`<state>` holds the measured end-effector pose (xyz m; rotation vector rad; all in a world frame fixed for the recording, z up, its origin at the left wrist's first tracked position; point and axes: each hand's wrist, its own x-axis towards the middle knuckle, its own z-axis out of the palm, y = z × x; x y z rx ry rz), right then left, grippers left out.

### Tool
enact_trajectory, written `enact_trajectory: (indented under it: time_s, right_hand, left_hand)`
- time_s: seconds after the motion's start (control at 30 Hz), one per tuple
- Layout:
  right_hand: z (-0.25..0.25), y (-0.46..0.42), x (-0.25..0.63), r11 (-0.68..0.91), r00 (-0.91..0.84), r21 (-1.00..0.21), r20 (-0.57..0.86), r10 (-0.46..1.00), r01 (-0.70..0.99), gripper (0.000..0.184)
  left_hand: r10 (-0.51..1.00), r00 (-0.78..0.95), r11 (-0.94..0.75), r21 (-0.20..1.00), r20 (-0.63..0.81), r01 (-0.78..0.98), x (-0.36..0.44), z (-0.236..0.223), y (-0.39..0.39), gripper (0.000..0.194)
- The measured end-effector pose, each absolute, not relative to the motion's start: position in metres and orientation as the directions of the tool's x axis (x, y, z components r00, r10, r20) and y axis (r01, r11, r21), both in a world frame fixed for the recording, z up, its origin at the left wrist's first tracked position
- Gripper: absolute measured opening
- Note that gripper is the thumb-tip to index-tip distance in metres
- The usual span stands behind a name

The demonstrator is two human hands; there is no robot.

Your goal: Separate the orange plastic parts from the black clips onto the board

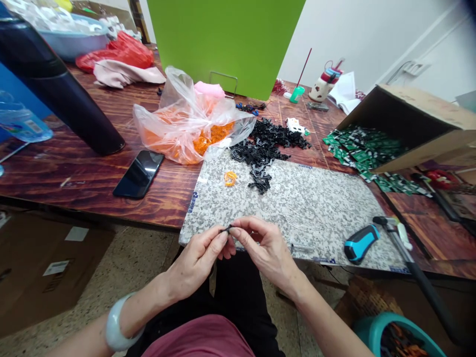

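1. Where my hands meet, my left hand (195,265) has its fingers (221,238) clamped on a small, thin black plastic piece (226,229).
2. My right hand (266,253) pinches its other end, fingers (241,226) together, just above the speckled granite slab (316,213).
3. Farther along the polished stone lie glossy orange plastic pieces (230,178), then a tangled heap of angular black plastic clips (260,153).

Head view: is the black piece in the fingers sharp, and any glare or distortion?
Head view: light is even, with a glare streak on the phone; wide-angle bending curves the table edge; a dark smudge blurs the top-right corner; the black piece between the fingers is too small to show detail.
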<state>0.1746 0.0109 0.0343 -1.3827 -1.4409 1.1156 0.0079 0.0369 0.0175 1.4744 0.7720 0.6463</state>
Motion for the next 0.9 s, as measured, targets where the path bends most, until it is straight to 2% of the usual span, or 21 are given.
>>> enact_trajectory:
  time_s: [0.1, 0.2, 0.33, 0.43, 0.5, 0.67, 0.73, 0.83, 0.9]
  right_hand:
    - [0.035, 0.008, 0.169, -0.012, -0.031, -0.980, -0.018, 0.999, 0.199, 0.017]
    - [0.042, 0.003, 0.165, 0.008, -0.041, -0.978, -0.001, 0.999, 0.211, 0.016]
    - [0.053, -0.003, 0.161, 0.106, -0.023, -0.941, 0.104, 0.994, 0.322, 0.016]
    - [0.056, -0.003, 0.158, 0.204, -0.015, -0.875, 0.220, 0.975, 0.438, 0.017]
    - [0.053, 0.002, 0.157, 0.210, -0.012, -0.860, 0.231, 0.973, 0.466, 0.018]
    - [0.041, 0.044, 0.170, 0.129, -0.172, -0.879, 0.054, 0.984, 0.459, 0.026]
    - [0.037, 0.069, 0.178, 0.132, -0.154, -0.806, 0.051, 0.987, 0.577, 0.032]
    - [0.031, 0.106, 0.184, -0.029, 0.059, -0.516, 0.041, 0.997, 0.856, 0.044]
    - [0.028, 0.124, 0.182, -0.150, 0.165, -0.355, 0.010, 0.986, 0.923, 0.048]
  left_hand:
    - [0.830, 0.557, -0.014, 0.998, -0.022, 0.061, 0.009, 0.015, 0.033, 0.025]
    - [0.858, 0.511, -0.096, 0.994, 0.052, 0.060, 0.009, 0.015, 0.029, 0.026]
    - [0.851, 0.495, -0.253, 0.962, 0.173, 0.099, 0.006, 0.023, 0.024, 0.028]
    - [0.843, 0.496, -0.305, 0.944, 0.207, 0.125, 0.005, 0.026, 0.025, 0.026]
    - [0.861, 0.478, -0.271, 0.951, 0.173, 0.145, 0.006, 0.026, 0.029, 0.028]
    - [0.918, 0.392, 0.012, 0.993, -0.057, 0.118, 0.009, 0.017, 0.047, 0.030]
    - [0.922, 0.359, 0.137, 0.989, -0.145, 0.050, 0.010, 0.014, 0.053, 0.029]
    - [0.913, 0.335, 0.269, 0.961, -0.234, -0.061, 0.009, 0.013, 0.057, 0.032]
    - [0.901, 0.335, 0.328, 0.938, -0.275, -0.110, 0.008, 0.013, 0.056, 0.035]
